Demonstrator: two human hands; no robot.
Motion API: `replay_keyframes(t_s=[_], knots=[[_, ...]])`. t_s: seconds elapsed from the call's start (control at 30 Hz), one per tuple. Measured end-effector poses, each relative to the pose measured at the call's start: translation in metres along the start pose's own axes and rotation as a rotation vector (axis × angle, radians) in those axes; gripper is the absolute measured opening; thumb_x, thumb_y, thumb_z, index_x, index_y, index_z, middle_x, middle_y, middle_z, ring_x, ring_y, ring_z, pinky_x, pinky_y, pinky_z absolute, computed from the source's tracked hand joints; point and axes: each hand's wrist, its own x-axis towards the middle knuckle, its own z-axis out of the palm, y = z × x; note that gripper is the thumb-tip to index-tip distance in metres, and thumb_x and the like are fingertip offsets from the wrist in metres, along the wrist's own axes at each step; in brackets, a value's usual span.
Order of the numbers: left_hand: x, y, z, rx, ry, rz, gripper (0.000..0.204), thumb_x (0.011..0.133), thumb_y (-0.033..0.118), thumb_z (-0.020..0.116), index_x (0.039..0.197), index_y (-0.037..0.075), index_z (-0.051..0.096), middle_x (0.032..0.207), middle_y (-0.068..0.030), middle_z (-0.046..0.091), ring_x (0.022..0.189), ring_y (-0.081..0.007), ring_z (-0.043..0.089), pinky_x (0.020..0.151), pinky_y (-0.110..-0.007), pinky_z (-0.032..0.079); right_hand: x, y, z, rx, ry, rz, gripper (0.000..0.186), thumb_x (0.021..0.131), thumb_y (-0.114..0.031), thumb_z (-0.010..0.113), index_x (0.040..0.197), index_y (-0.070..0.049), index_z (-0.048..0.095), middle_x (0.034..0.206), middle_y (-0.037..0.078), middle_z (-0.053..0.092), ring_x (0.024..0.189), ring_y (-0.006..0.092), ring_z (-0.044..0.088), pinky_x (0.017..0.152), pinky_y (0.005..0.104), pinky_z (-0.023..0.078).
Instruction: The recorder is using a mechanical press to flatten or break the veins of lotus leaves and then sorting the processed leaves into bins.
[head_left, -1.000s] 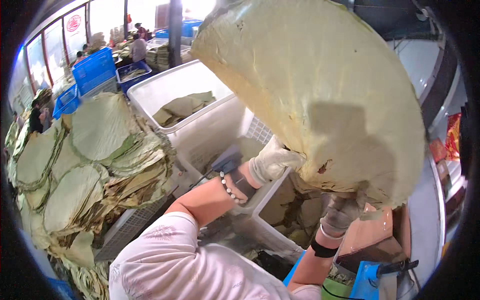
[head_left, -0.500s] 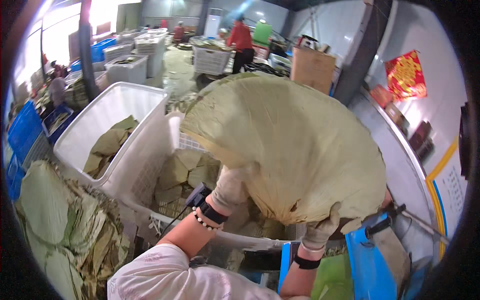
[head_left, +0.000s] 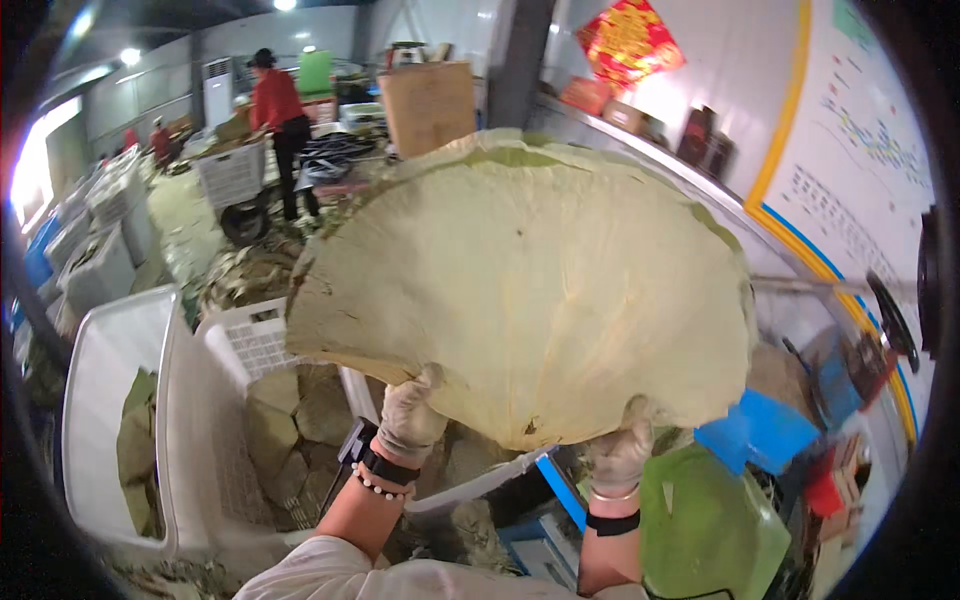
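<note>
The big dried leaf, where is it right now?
Head view, centre: the dried leaf is held up by both gloved hands, left hand and right hand, above the white crates.

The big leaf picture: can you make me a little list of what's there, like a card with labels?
Held thing: large pale yellow-green dried leaf, spread open like a fan
Left hand: gloved, grips the leaf's lower edge
Right hand: gloved, grips the lower edge near the stem end
Below: white plastic crates holding more folded leaves
Lower right: green leaf, blue box
Far back: person in red top by a cart
</note>
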Motion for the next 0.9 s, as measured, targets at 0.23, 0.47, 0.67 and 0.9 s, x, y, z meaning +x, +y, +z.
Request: replay_keyframes(t_s=[0.23,0.47,0.67,0.9], knots=[[0.001,-0.041,-0.017,0.47,-0.297,0.017,0.039,0.097,0.02,0.063,0.133,0.008,0.054,0.126,-0.0079,0.061,0.116,-0.0264,0.061,0.099,-0.045,0.052,-0.031,-0.059,-0.024,-0.049,-0.281,-0.22,0.05,0.101,-0.031,0.06,0.145,-0.009,0.052,0.155,0.009,0.048,0.14,0.0315,0.045,0.117,0.0559,0.036],[-0.061,-0.102,0.002,0.026,-0.244,-0.307,0.046,0.104,0.032,0.057,0.141,0.007,0.049,0.142,-0.0104,0.055,0.13,-0.026,0.053,0.107,-0.043,0.047,-0.1,-0.101,-0.084,0.144,-0.166,-0.295,0.059,0.099,-0.034,0.063,0.151,-0.011,0.046,0.155,0.007,0.048,0.142,0.0314,0.044,0.118,0.0567,0.035],[-0.111,-0.147,0.044,0.15,-0.235,-0.436,0.072,0.096,0.045,0.067,0.151,0.006,0.039,0.152,-0.0114,0.048,0.137,-0.0354,0.047,0.115,-0.054,0.039,-0.163,-0.181,-0.104,0.019,-0.02,-0.394,0.061,0.095,-0.035,0.069,0.147,-0.009,0.049,0.148,0.008,0.055,0.134,0.0305,0.053,0.112,0.0539,0.044],[-0.152,-0.214,0.091,-0.298,-0.635,-0.444,0.052,0.1,0.04,0.058,0.139,0.005,0.055,0.142,-0.0135,0.058,0.13,-0.0335,0.055,0.112,-0.051,0.043,-0.232,-0.286,-0.125,-0.082,0.172,-0.4,0.061,0.093,-0.034,0.071,0.144,-0.009,0.051,0.143,0.007,0.058,0.132,0.0299,0.055,0.112,0.0517,0.045]])
